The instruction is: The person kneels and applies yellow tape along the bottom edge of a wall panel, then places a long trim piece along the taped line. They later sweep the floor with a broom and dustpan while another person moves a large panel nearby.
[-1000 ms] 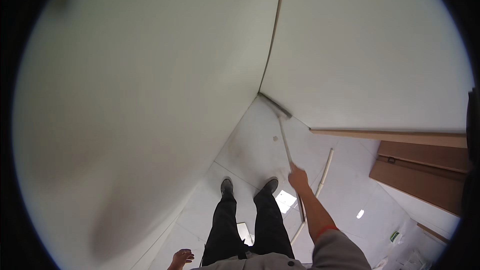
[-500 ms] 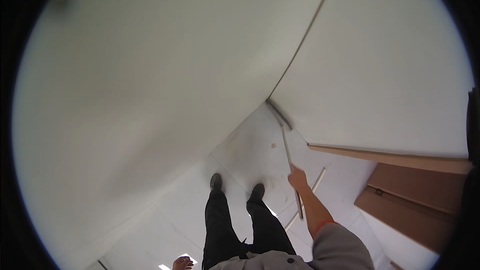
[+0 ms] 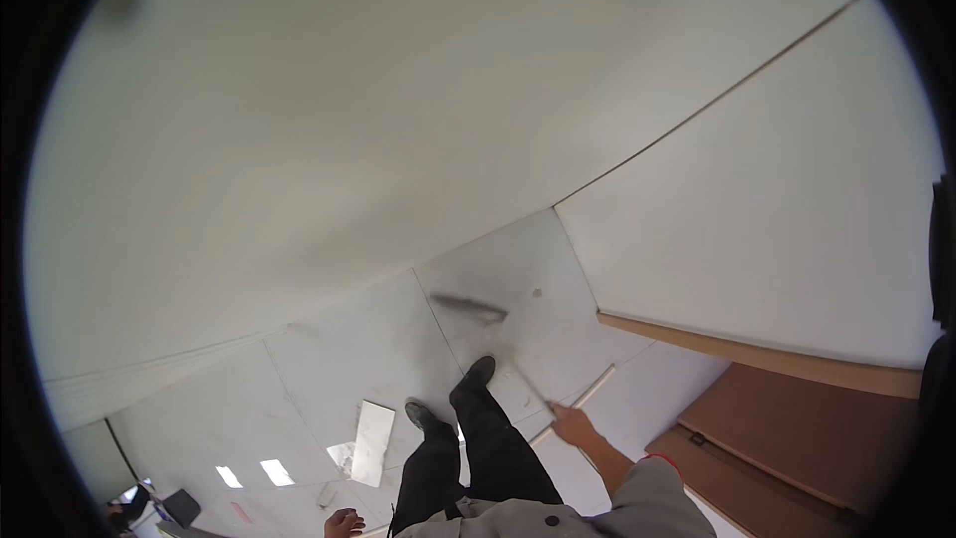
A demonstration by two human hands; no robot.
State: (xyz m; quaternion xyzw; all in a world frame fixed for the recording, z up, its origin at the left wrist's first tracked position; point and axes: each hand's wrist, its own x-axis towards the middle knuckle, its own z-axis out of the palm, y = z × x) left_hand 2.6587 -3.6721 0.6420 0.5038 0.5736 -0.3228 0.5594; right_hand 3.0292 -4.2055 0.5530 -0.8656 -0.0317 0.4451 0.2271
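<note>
My right hand (image 3: 575, 425) is closed round the pale handle of a long broom (image 3: 468, 307). The broom's dark head rests on the grey-white floor in front of my shoes, smeared by motion. A small beige scrap (image 3: 538, 292) lies on the floor to the right of the head. Low at the bottom edge, my left hand (image 3: 344, 523) hangs beside my leg, its fingers loosely bent and apart, with nothing visible in it.
White walls (image 3: 349, 120) meet in a corner ahead. Brown panels (image 3: 797, 428) stand at the right, near a pale strip (image 3: 597, 386) on the floor. A white board (image 3: 373, 442) lies left of my feet. A dark object (image 3: 182, 508) stands far left.
The broom head has swung left and nearer, away from the wall corner. My right hand has come lower and closer to me. My feet and view have turned, showing more floor at left.
</note>
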